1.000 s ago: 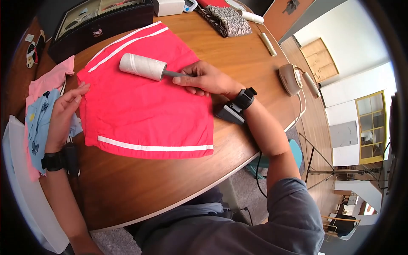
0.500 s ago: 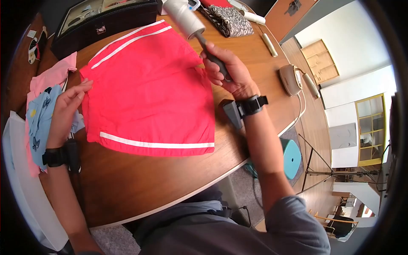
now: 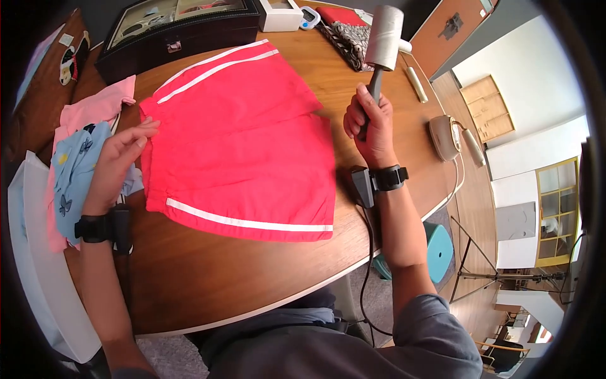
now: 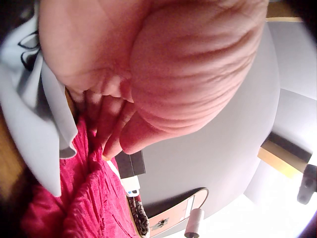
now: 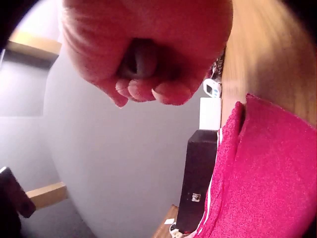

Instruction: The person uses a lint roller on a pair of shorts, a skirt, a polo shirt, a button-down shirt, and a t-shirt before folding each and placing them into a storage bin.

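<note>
While the left hand (image 3: 117, 164) presses the red shorts (image 3: 240, 151), the right hand (image 3: 369, 123) lifts the lint roller (image 3: 384, 38).

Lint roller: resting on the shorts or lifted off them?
Lifted off. The right hand grips the handle and holds the lint roller upright in the air, beside the red shorts, touching nothing.

The head view looks steeply down on the table (image 3: 208, 278). Each wrist view sits tight beneath its palm, facing far. All three share the red shorts (image 3: 240, 151).
</note>
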A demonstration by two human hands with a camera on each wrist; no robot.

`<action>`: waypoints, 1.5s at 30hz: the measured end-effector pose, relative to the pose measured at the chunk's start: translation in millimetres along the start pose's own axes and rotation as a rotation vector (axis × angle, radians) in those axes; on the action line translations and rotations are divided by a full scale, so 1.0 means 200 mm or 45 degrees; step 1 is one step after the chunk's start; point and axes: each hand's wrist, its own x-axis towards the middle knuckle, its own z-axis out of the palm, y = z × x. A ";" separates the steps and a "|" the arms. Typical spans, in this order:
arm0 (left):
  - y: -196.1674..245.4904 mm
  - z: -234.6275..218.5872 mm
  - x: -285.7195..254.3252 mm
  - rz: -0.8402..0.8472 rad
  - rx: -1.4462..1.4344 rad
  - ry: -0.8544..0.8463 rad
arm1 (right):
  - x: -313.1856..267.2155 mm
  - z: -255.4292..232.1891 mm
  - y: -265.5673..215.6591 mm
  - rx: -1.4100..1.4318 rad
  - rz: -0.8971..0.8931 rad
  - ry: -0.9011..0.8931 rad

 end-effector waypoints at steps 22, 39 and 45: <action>-0.01 0.04 -0.04 -0.039 -0.123 -0.038 | -0.18 0.48 0.03 -1.653 -0.312 -0.815; 0.02 0.04 -0.02 0.094 0.870 -0.282 | -0.11 0.20 -0.16 -1.279 0.742 -1.536; 0.02 0.03 -0.03 0.135 0.866 -0.280 | -0.05 0.14 -0.18 -1.221 0.573 -1.444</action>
